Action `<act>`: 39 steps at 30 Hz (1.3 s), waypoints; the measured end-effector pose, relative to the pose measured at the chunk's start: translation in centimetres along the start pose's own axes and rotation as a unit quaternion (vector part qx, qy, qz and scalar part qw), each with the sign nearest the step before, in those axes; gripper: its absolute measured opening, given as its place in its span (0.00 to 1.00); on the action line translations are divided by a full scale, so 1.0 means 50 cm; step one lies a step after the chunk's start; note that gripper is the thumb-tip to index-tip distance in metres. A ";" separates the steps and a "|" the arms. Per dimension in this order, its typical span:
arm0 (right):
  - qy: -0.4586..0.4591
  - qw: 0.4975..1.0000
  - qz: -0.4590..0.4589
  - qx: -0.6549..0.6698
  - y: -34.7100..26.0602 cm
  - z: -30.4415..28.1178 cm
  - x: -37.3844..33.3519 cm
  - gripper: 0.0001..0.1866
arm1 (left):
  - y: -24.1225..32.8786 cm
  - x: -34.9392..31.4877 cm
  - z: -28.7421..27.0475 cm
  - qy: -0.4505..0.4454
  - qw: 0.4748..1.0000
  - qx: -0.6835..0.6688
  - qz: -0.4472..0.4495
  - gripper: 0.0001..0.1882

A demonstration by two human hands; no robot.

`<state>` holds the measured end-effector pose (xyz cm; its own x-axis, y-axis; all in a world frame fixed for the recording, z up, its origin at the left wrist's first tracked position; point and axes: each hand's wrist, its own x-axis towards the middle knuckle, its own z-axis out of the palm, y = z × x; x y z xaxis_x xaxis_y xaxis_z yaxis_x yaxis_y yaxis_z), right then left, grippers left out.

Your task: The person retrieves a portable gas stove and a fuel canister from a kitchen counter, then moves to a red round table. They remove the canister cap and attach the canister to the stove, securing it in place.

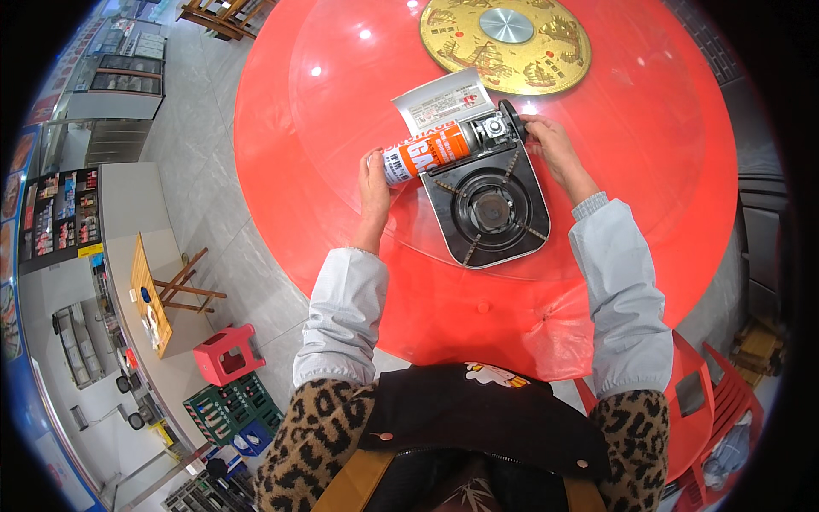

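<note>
A portable gas stove [533,239] with a black top and a round burner sits on the red table. Its canister cover [446,101] is flipped up on the far side. An orange and white gas canister [432,151] lies along the stove's far edge, its valve end against the metal fitting at the right. My left hand [374,189] grips the canister's bottom end. My right hand [557,149] has its fingers closed at the black knob [513,119] on the stove's right side; the fingertips are partly hidden behind it.
The round red table [281,171] has a clear cover over it. A gold patterned turntable disc [546,72] lies beyond the stove. On the floor at left are a red stool [229,354], green crates [230,405] and a wooden folding table [149,294]. Red chairs [725,410] stand at lower right.
</note>
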<state>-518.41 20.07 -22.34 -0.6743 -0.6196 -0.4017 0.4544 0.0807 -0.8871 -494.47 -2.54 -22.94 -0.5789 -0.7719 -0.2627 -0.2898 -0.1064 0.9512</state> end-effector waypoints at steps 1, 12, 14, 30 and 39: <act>-0.007 1.000 -0.006 -0.003 0.001 -0.001 -0.001 0.18 | -0.003 0.002 0.001 0.004 1.000 -0.014 0.007 0.26; -0.060 0.996 -0.067 -0.017 0.010 -0.018 0.000 0.22 | -0.014 0.009 -0.005 0.002 1.000 0.003 0.022 0.27; -0.060 0.995 -0.081 -0.021 0.010 -0.018 -0.002 0.23 | -0.010 0.005 -0.004 0.003 1.000 0.001 0.020 0.27; -0.091 0.902 -0.270 -0.324 0.007 -0.055 -0.001 0.24 | 0.008 -0.004 0.001 0.011 0.999 -0.033 0.013 0.23; -0.080 0.795 -0.298 -0.523 -0.041 -0.053 -0.028 0.20 | -0.003 0.005 0.004 0.013 1.000 -0.016 0.023 0.22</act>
<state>-519.93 22.84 -20.54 -0.4674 -0.8759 0.1197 -0.7060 0.2883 -0.6469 -494.73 -2.60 -23.17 -0.5705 -0.7930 -0.2138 -0.2378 -0.0897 0.9672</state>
